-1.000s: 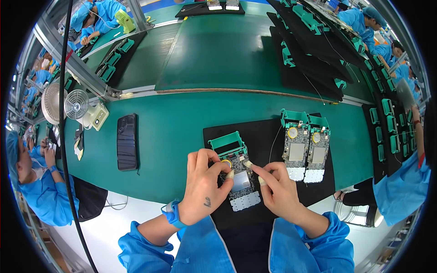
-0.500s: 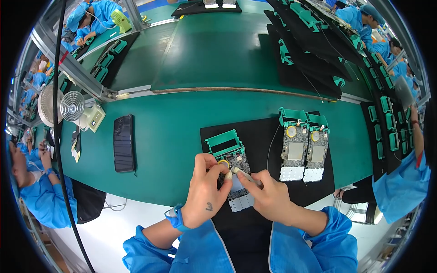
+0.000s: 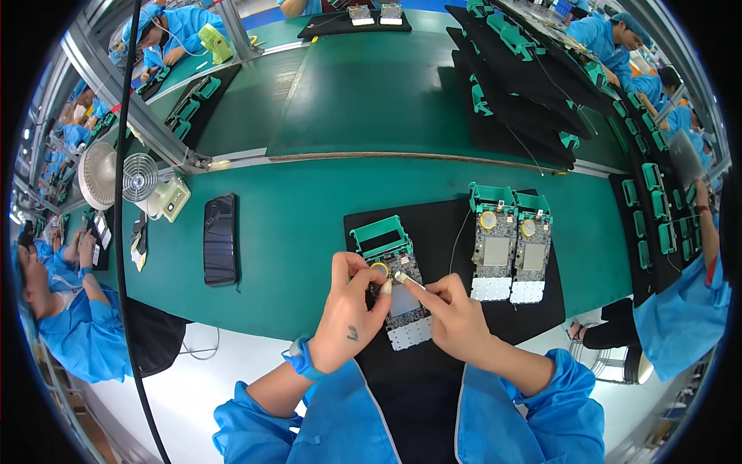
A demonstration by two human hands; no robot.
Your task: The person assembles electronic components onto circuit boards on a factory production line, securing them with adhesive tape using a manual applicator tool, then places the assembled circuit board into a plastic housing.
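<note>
Two bare hands work over a circuit board that lies on a black mat (image 3: 433,219), near the edge closest to the wearer, on a green worktop (image 3: 301,224). The board (image 3: 402,303) points away from the wearer, with a green frame (image 3: 375,230) at its far end and a yellow-rimmed disc (image 3: 379,268) just below that. The left hand (image 3: 348,317) comes in over the board's left side, its grip narrow, thumb and forefinger pinched together beside the disc; whether anything sits between them cannot be told. The right hand (image 3: 454,319) reaches in from the other side, forefinger stretched toward the left fingertips; its thumb is hidden, so what its grip holds cannot be told. Pale covers sit on some fingertips. To the right on the mat, two similar boards (image 3: 496,251) stand side by side, with a thin wire (image 3: 457,246) curving to their left. Farther left on the worktop are a dark phone (image 3: 220,240) and, beyond it, a small fan (image 3: 140,177)
</note>
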